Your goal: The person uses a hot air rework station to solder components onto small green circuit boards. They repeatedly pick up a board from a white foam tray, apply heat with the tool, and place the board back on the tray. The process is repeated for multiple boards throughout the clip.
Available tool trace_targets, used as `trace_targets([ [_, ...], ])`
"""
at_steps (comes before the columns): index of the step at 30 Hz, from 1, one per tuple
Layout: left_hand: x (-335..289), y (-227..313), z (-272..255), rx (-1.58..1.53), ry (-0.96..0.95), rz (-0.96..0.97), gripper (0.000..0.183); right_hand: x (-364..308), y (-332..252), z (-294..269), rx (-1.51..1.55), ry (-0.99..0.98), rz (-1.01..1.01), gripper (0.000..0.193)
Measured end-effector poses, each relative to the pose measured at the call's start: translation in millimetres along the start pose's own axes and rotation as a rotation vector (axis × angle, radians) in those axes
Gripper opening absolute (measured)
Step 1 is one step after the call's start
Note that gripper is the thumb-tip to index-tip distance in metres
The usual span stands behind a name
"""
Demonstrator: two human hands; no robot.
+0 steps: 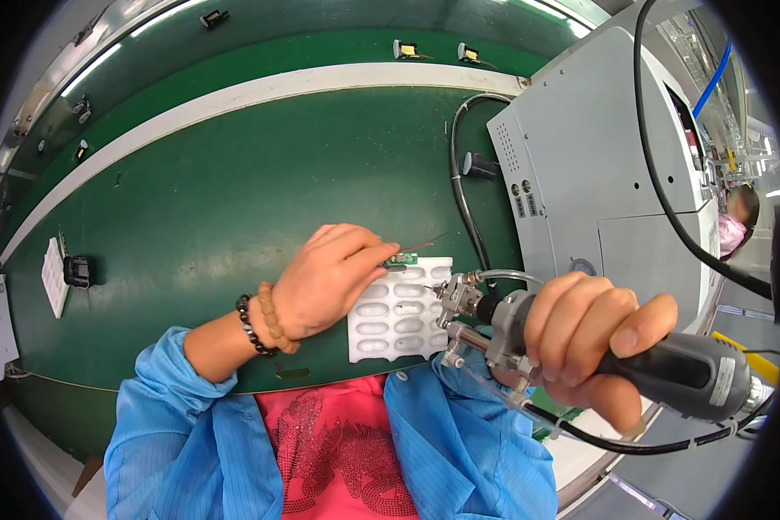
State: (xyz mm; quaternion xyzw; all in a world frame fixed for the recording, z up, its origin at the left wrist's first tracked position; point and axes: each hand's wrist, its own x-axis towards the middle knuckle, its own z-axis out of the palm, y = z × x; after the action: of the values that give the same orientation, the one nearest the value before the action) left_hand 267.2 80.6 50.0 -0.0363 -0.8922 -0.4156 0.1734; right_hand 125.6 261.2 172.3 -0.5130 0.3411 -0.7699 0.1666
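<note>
My left hand (336, 270) is closed, thumb and fingers pinching a small green circuit board (401, 259) with thin wires at its far side. The board is over the far edge of a white tray (357, 345) with rows of oval recesses, and my fingers hide part of it. My right hand (594, 342) wraps round the black body of an electric screwdriver (680, 373). The screwdriver lies nearly level, and its metal head with clear tubes points left over the tray's right side. The tip is close to the tray; whether it touches anything, I cannot tell.
A grey machine (572, 156) stands at the right, with a black hose (456, 178) running down beside it and a dark cylinder (479, 166) near it. Another white tray with a black part (77, 271) is at the far left. Small parts (405, 50) sit beyond the white rail (321, 80).
</note>
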Motion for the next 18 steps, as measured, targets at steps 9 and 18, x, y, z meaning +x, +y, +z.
trace_targets([
  [9, -5.6, 3.3, 18.2, -0.001, 0.143, 0.054, 0.031, 0.8, 2.1, 3.6, 0.013, -0.025, -0.004, 0.049],
  [18, -13.1, -1.4, 27.4, -0.045, 0.094, 0.089, 0.030, -1.1, 2.7, -0.4, 0.028, -0.054, -0.010, 0.046],
])
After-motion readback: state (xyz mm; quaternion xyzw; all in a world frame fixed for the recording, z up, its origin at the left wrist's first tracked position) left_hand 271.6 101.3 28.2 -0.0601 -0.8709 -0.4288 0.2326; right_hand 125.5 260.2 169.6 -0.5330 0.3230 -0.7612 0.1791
